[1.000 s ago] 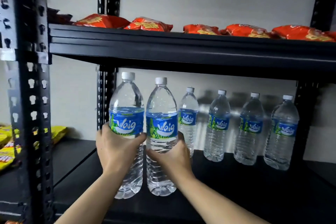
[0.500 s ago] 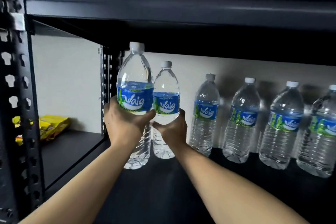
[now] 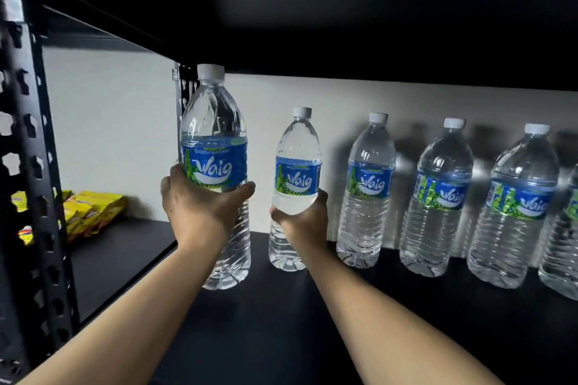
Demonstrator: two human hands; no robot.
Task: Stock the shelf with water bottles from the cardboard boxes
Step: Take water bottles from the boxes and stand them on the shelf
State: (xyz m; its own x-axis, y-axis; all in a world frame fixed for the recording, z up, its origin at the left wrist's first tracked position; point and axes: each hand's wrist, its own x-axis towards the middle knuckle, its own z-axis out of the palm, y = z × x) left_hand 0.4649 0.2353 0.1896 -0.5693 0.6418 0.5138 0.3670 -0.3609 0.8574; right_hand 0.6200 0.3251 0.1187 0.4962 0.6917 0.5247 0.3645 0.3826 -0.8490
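Observation:
Both hands reach into the black shelf (image 3: 281, 322). My left hand (image 3: 200, 206) grips a clear water bottle (image 3: 215, 134) with a blue label, upright at the front left of the shelf board. Farther back, my right hand (image 3: 303, 222) grips a second water bottle (image 3: 297, 150) around its middle; it stands upright at the left end of the back row. Several more bottles (image 3: 369, 184) line the back wall to the right. No cardboard box is in view.
The upper shelf board (image 3: 312, 25) hangs low over the bottle caps. A perforated black upright (image 3: 28, 166) stands at the left. Yellow snack packets (image 3: 90, 209) lie on the neighbouring shelf to the left. Bare shelf board lies in front of the bottle row.
Both hands have pushed their bottles deeper into the shelf. The right-hand bottle has moved back into line with the rear row, and the view has dropped below the upper shelf.

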